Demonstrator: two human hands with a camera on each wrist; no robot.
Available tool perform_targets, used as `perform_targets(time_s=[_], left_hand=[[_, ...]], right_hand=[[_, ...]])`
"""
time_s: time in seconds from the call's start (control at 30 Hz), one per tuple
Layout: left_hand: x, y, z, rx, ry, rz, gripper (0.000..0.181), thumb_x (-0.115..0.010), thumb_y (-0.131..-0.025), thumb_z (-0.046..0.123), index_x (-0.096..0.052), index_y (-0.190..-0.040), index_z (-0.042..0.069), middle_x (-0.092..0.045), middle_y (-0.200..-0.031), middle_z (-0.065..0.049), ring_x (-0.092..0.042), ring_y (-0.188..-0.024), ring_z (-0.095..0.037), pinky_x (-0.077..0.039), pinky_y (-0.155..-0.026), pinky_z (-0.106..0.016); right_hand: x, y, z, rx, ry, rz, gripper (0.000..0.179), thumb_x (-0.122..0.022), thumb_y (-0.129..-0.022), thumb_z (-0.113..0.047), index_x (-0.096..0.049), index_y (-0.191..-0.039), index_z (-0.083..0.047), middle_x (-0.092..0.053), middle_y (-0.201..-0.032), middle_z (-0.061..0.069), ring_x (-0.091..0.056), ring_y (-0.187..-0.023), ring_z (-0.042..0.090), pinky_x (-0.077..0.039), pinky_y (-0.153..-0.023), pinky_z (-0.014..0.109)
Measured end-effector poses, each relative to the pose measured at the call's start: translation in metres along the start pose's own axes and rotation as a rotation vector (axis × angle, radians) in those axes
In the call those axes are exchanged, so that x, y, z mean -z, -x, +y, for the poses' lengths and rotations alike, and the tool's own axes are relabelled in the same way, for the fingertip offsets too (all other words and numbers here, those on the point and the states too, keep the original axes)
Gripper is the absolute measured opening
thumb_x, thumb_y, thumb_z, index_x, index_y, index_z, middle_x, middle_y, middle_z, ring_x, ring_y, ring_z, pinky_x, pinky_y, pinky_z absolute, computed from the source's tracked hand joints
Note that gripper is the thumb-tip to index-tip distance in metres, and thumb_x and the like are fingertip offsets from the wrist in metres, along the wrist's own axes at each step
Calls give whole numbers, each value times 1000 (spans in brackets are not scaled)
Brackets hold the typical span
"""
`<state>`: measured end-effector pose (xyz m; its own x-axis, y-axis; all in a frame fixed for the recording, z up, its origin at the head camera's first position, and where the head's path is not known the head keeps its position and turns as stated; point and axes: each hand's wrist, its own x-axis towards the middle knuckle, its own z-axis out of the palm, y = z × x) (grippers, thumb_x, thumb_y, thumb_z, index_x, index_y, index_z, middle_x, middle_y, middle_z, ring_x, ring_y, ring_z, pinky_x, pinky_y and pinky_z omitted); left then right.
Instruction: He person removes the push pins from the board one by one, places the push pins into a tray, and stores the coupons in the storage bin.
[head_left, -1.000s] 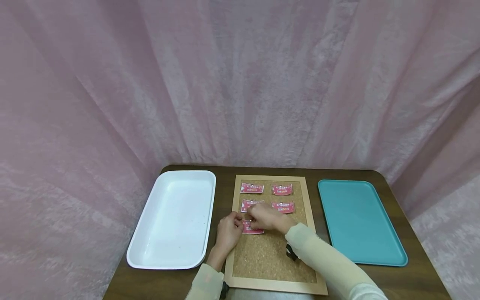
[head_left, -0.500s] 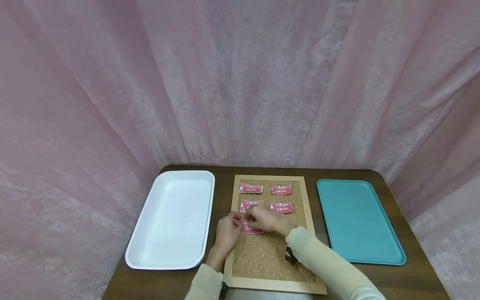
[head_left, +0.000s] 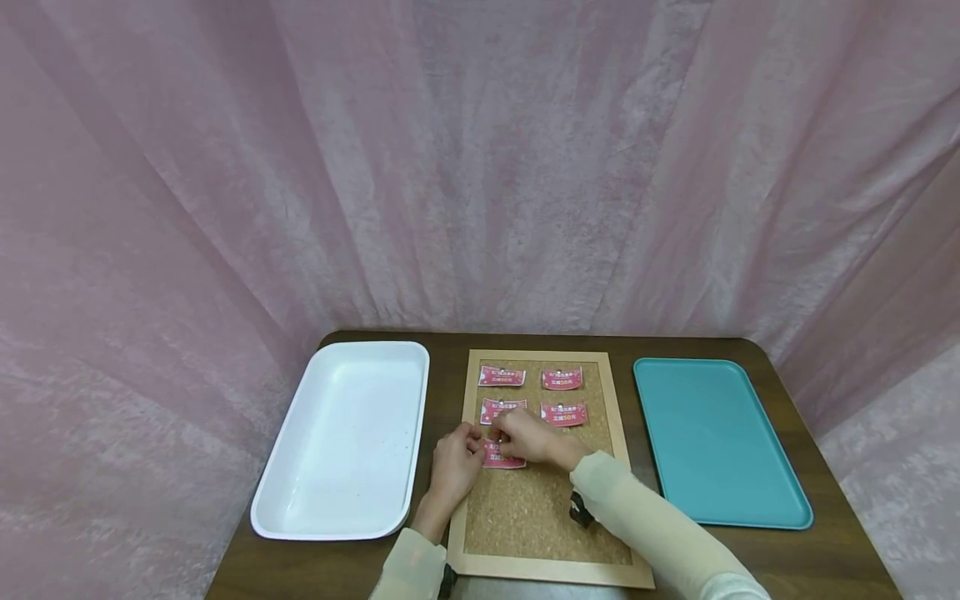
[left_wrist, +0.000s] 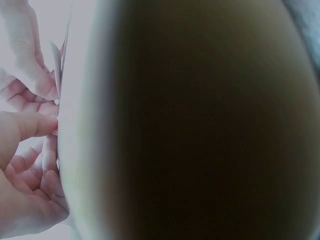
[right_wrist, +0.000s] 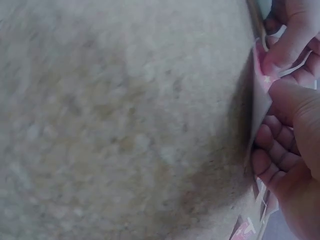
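On the framed corkboard (head_left: 540,525) lies a pink coupon (head_left: 502,462), the lowest in the left column. My left hand (head_left: 454,468) pinches this coupon's left edge. My right hand (head_left: 529,438) bends over its top edge, finger and thumb together at a small pushpin that the fingers mostly hide. In the right wrist view the coupon (right_wrist: 260,95) stands slightly off the cork, with both thumbs close together at it. The left wrist view is largely blocked by a dark blur; the two hands' fingertips nearly meet at its left side.
Several more pink coupons, such as the upper right one (head_left: 562,380), are fixed on the board, each with a small pin at its top. A white tray (head_left: 267,467) stands left of the board, a teal tray (head_left: 723,442) right of it. Behind the table hangs a pink curtain (head_left: 480,167).
Both hands stay at the same coupon with hardly any movement. The head view has shifted very slightly.
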<state>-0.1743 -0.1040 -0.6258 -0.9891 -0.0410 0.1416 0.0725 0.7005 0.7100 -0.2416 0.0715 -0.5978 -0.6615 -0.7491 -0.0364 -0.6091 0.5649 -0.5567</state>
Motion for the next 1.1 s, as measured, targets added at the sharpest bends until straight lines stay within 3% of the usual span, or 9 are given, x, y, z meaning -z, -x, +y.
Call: perform_targets(time_s=[0.5,0.67,0.9,1.1], left_hand=[[0,0,0,-6,0,9,15,-78,-82,2,-72,-94,7,-66,-70,5,-55,-65,-8,-45,-58,-26],[0,0,0,-9,8,9,16,-78,-81,1,-72,-94,7,-66,-69,5,-55,-64,-8,-45,-57,-26],[1,1,1,5,22,-11,17,-78,-81,-1,-71,-95,6,-67,-71,3,-57,-64,-8,-46,-56,-25],[3,-1,5,31,30,-31,16,-77,-84,1,-70,-98,6,-67,-71,2,-58,-63,-8,-47,-55,-25]], right_hand=[[4,-6,-4,-76,-62,-57,11,-71,-90,3,-74,-85,-7,-61,-71,-5,-49,-61,3,-41,-56,20],[3,-5,1,-76,-172,-48,12,-69,-89,6,-73,-85,-5,-65,-72,-2,-52,-62,3,-44,-57,20],[6,4,10,-121,-430,29,9,-69,-90,6,-73,-91,-2,-71,-84,4,-61,-74,7,-52,-68,22],[17,10,13,-111,-514,70,9,-67,-89,6,-72,-96,2,-71,-86,9,-61,-76,9,-52,-68,22]])
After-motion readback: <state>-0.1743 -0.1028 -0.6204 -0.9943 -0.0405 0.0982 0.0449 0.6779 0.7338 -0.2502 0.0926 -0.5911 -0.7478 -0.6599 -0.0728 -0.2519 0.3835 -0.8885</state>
